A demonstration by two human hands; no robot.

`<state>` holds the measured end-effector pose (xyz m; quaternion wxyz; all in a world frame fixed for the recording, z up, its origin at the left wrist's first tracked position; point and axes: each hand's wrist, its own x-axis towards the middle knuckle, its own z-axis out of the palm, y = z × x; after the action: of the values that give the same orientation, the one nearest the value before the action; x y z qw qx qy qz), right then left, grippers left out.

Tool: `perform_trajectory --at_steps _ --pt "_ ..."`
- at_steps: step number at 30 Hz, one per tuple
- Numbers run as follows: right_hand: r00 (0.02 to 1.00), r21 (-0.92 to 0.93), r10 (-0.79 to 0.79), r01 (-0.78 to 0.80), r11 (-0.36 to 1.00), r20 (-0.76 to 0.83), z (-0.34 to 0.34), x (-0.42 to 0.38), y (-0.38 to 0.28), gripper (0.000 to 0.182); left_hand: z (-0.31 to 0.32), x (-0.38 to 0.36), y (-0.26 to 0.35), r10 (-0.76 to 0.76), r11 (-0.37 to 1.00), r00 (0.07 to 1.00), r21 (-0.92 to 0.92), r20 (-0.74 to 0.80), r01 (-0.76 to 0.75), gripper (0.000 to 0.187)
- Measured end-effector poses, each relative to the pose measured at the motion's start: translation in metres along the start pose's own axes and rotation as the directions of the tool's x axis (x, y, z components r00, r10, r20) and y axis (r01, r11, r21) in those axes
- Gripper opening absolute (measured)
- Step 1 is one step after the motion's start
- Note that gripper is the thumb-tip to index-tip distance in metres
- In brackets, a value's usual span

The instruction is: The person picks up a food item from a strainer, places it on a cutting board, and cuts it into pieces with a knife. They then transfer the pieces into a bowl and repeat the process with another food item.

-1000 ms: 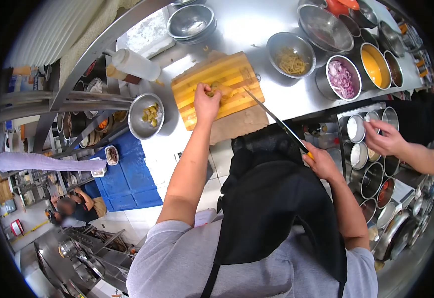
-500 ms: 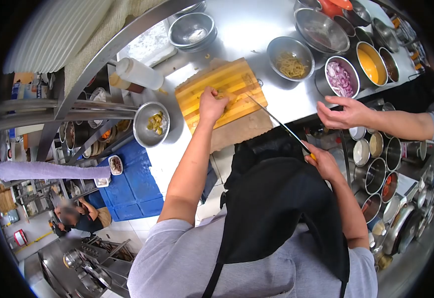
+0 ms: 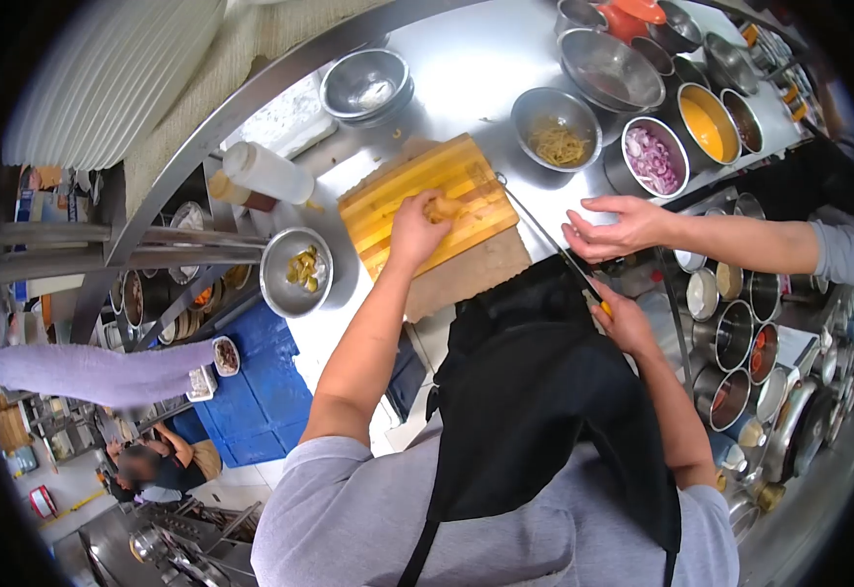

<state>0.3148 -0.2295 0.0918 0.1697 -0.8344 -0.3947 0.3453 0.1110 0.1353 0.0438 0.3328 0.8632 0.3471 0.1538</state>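
Observation:
My left hand (image 3: 417, 233) is over the yellow striped wooden cutting board (image 3: 378, 205), its fingers curled around a small lump of pale brown food (image 3: 444, 208) whose exact kind I cannot make out. Small bits lie beside it on the wood. In my right hand (image 3: 627, 318) is a long knife (image 3: 556, 241) with a yellow handle. Its blade slants up and left, the tip near the board's right edge. Under the board lies brown paper or cardboard (image 3: 476, 275). A bowl of green pickle-like pieces (image 3: 302, 268) stands to the left.
From the right another person's open hand (image 3: 615, 228) reaches over the counter edge. Beyond it are pots of chopped red onion (image 3: 654, 158) and orange liquid (image 3: 706, 125), plus a bowl of pale strips (image 3: 557, 139). Stacked bowls (image 3: 366, 86) and a squeeze bottle (image 3: 269, 173) stand back left.
My left fingers now close around a lump of the food. The knife tip has gone from over the board to beside its right edge. The other person's hand has come further left.

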Motion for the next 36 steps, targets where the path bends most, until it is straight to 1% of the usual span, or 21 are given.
perform_trajectory --at_steps 1,2,3,4,6,7,9,10,13,17,19,20,22,23,26,27,28,30,32,34,36 --pt "1.000 0.009 -0.003 0.003 1.000 -0.005 0.005 -0.002 0.001 0.056 -0.002 0.003 0.009 0.012 1.000 1.000 -0.006 0.005 -0.012 0.064" --pt "1.000 0.008 0.007 -0.006 1.000 -0.019 0.010 -0.002 0.004 0.056 -0.004 0.006 0.018 -0.101 0.968 0.993 -0.224 0.065 0.113 0.060" --pt "1.000 -0.013 0.010 -0.010 1.000 -0.012 0.015 0.000 0.009 0.056 -0.010 0.010 0.038 -0.193 0.875 0.970 -0.422 0.149 0.239 0.056" --pt "1.000 -0.035 0.016 -0.016 0.999 -0.006 0.018 0.000 0.011 0.056 -0.009 0.012 0.055 -0.174 0.875 0.973 -0.429 0.154 0.225 0.056" --pt "0.999 -0.038 0.006 -0.007 0.999 -0.046 0.027 -0.001 0.018 0.057 0.001 0.018 0.089 -0.080 0.794 0.995 -0.601 0.051 0.095 0.047" --pt "0.999 -0.035 -0.005 0.004 0.999 -0.041 0.033 0.001 0.023 0.057 0.009 0.023 0.100 -0.055 0.788 0.997 -0.611 0.054 0.076 0.047" --pt "0.998 -0.032 -0.034 0.033 0.999 -0.044 0.038 0.001 0.028 0.059 0.021 0.034 0.123 -0.011 0.669 0.998 -0.741 0.067 0.057 0.038" --pt "0.997 -0.034 -0.026 0.023 0.999 -0.068 0.038 -0.001 0.027 0.059 0.025 0.040 0.134 0.014 0.664 0.998 -0.746 0.068 0.042 0.038" --pt "0.999 -0.015 -0.038 0.038 0.999 -0.035 0.033 -0.005 0.014 0.060 0.039 0.053 0.160 -0.012 0.519 0.985 -0.841 0.170 0.151 0.027" --pt "1.000 -0.009 0.008 -0.008 1.000 -0.025 0.032 -0.008 0.003 0.059 0.063 0.074 0.171 0.057 0.435 0.980 -0.888 0.193 0.149 0.026" --pt "0.999 -0.018 0.012 -0.013 1.000 -0.038 0.032 -0.009 0.004 0.060 0.062 0.085 0.175 0.109 0.356 0.969 -0.919 0.222 0.170 0.035" --pt "0.999 -0.031 0.008 -0.009 0.999 -0.035 0.032 -0.010 0.004 0.061 0.063 0.089 0.177 0.124 0.356 0.966 -0.919 0.225 0.169 0.035" --pt "0.998 -0.045 0.043 -0.045 0.998 -0.045 0.024 -0.015 -0.010 0.060 0.050 0.092 0.191 0.130 0.235 0.910 -0.904 0.393 0.357 0.053" --pt "0.998 -0.029 0.065 -0.065 0.997 -0.015 0.019 -0.017 -0.016 0.059 0.059 0.101 0.182 0.164 0.307 0.900 -0.888 0.403 0.342 0.064" --pt "0.997 -0.012 0.081 -0.081 0.997 0.001 0.018 -0.017 -0.015 0.058 0.049 0.105 0.199 0.226 0.364 0.854 -0.854 0.468 0.372 0.069" --pt "0.997 -0.006 0.071 -0.071 0.997 0.000 0.022 -0.016 -0.011 0.057 0.046 0.106 0.204 0.249 0.423 0.847 -0.840 0.469 0.340 0.073" --pt "0.997 -0.012 0.074 -0.074 0.997 -0.008 0.024 -0.015 -0.007 0.057 0.043 0.106 0.209 0.259 0.419 0.847 -0.844 0.465 0.335 0.073" --pt "0.999 -0.014 0.032 -0.032 0.999 -0.020 0.027 -0.013 0.000 0.059 0.038 0.100 0.218 0.177 0.513 0.910 -0.824 0.375 0.240 0.075" --pt "0.998 -0.048 0.042 -0.043 0.998 -0.037 0.024 -0.013 0.000 0.060 0.034 0.100 0.207 0.200 0.503 0.899 -0.828 0.389 0.247 0.075" --pt "0.997 -0.037 0.075 -0.075 0.996 -0.006 0.023 -0.013 -0.001 0.060 0.030 0.098 0.189 0.107 0.437 0.919 -0.848 0.380 0.300 0.074" --pt "0.996 -0.024 0.071 -0.072 0.997 -0.052 0.025 -0.010 0.004 0.060 0.022 0.093 0.167 0.054 0.436 0.928 -0.844 0.370 0.311 0.073"
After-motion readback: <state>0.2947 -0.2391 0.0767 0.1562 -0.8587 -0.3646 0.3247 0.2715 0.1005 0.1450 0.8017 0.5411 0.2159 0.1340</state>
